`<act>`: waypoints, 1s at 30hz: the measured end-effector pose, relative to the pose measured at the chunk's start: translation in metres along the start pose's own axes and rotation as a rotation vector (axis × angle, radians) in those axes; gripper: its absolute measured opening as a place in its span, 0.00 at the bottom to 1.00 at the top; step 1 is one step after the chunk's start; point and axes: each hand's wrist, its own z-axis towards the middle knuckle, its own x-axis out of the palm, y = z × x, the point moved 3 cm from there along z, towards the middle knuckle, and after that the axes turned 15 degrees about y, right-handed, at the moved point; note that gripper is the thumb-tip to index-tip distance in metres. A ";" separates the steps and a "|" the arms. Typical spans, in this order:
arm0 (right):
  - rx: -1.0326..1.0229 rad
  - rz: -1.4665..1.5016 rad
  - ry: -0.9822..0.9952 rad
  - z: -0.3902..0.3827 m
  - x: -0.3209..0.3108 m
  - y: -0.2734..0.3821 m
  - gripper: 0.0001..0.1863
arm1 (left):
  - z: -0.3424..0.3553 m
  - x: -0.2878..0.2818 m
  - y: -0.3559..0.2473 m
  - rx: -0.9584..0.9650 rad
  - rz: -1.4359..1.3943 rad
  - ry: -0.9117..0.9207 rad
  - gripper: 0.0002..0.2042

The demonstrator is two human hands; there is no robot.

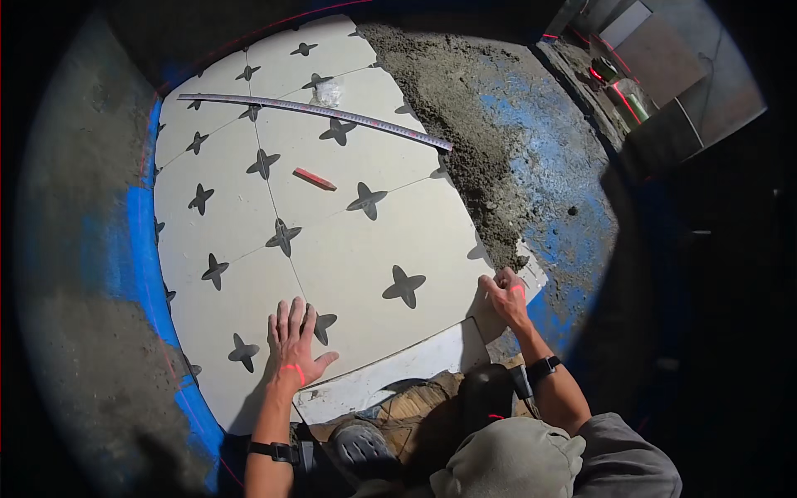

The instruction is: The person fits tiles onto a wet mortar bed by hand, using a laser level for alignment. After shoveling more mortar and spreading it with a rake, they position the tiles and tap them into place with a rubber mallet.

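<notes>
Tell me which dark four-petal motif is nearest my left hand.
The dark motif in the gap between the forefinger and thumb of your left hand; every other motif lies farther from that hand.

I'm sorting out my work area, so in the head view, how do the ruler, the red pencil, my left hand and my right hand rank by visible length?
Longest to shortest:
1. Ruler
2. Left hand, spread flat
3. Right hand, shortened by its curled fingers
4. Red pencil
</notes>
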 end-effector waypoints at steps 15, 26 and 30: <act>-0.001 0.075 0.080 -0.057 0.022 0.027 0.21 | -0.071 -0.001 0.036 0.014 -0.086 -0.092 0.53; -0.026 -0.014 0.083 -0.053 0.036 0.014 0.22 | -0.087 0.008 0.049 0.032 -0.079 -0.076 0.53; -0.041 0.008 0.078 -0.050 0.032 0.005 0.22 | -0.081 0.010 0.048 0.041 -0.078 -0.076 0.54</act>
